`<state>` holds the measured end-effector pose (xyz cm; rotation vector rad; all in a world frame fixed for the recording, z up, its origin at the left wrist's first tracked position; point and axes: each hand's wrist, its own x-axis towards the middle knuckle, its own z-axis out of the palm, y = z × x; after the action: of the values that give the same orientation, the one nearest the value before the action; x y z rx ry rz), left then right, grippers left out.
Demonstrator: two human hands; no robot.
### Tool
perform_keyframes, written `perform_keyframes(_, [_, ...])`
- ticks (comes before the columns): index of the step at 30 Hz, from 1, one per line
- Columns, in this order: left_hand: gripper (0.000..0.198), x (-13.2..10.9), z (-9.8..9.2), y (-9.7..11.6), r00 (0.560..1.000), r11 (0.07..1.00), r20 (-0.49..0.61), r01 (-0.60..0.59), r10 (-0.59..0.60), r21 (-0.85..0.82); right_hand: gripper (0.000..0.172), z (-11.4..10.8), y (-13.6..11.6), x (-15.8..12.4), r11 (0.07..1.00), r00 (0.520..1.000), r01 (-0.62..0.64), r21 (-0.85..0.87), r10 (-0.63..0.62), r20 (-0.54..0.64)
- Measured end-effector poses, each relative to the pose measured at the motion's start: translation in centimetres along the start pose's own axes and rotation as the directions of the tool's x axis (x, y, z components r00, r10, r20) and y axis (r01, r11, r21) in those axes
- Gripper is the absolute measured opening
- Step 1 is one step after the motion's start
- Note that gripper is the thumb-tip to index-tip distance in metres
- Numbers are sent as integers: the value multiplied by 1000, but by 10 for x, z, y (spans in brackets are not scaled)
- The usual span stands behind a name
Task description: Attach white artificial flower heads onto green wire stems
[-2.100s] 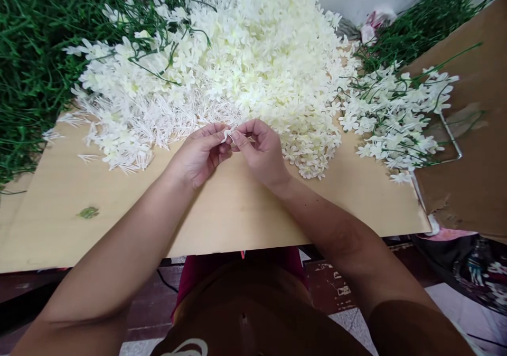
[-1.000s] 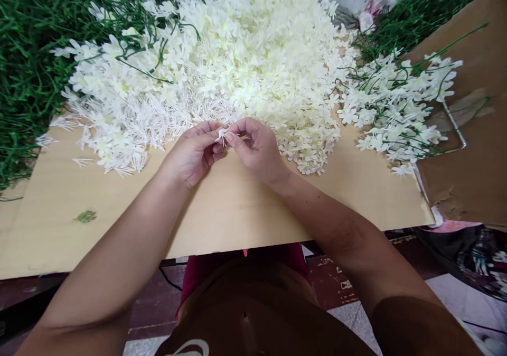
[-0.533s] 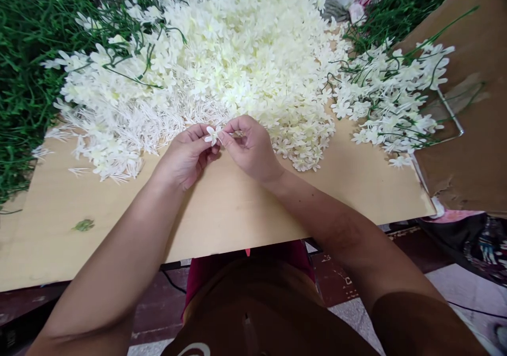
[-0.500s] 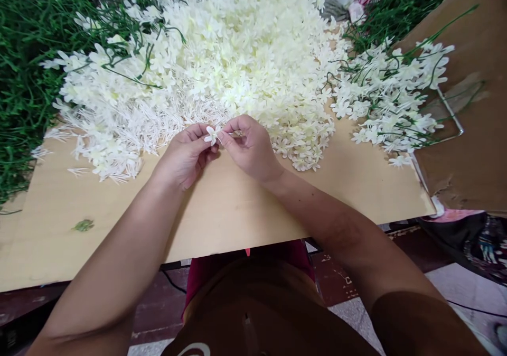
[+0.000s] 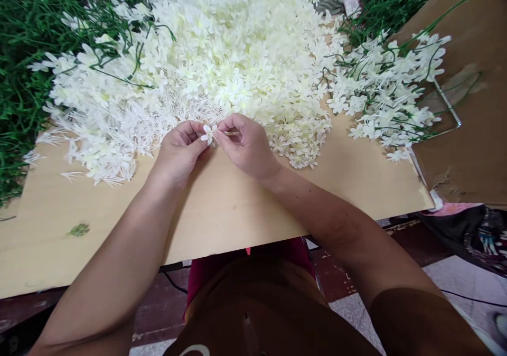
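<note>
A small white flower (image 5: 209, 134) is pinched between my two hands, just in front of a large heap of loose white blossoms (image 5: 253, 65). My left hand (image 5: 179, 152) grips the flower's left side between thumb and fingers. From the right, my right hand (image 5: 247, 146) has its thumb and forefinger closed at the flower's other edge. The fingertips of both hands nearly meet, and the flower's stem is hidden. Thin white stamen-like pieces (image 5: 158, 126) lie behind my left hand.
Green stems (image 5: 19, 81) pile up at the left, more (image 5: 392, 7) at the back right. White flowers on green stems (image 5: 392, 92) lie beside a cardboard sheet (image 5: 471, 134). A small green bit (image 5: 79, 230) rests on the wooden table (image 5: 229, 213).
The view has shifted slightly. Both hands stay together at the flower, which is turned a little; the fingers of my left hand are drawn in closer.
</note>
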<state>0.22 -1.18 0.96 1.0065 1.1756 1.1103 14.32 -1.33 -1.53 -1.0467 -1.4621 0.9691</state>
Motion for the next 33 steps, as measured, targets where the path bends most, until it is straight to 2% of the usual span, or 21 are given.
perform_keyframes(4, [38, -1, -2, 1, 999, 998, 13, -48, 48, 43, 16, -2, 0, 2, 999, 1000, 24, -42, -24, -16])
perform_keyframes(12, [18, 1, -11, 3, 999, 993, 52, -20, 14, 113, 16, -3, 4, 5, 987, 998, 47, -152, -53, -34])
perform_keyframes(17, [19, 8, -12, -3, 995, 976, 27, -96, 92, 193, 14, -3, 7, 4, 973, 995, 88, -212, -95, -20])
perform_keyframes(22, [23, 11, -10, -9, 991, 965, 13, -136, 136, 223, 12, -3, 7, 4, 971, 998, 66, -231, -68, -3])
perform_keyframes(33, [20, 10, -11, -6, 981, 939, 32, -193, 192, 284, 13, -3, 6, 4, 966, 999, 36, -257, -34, 12])
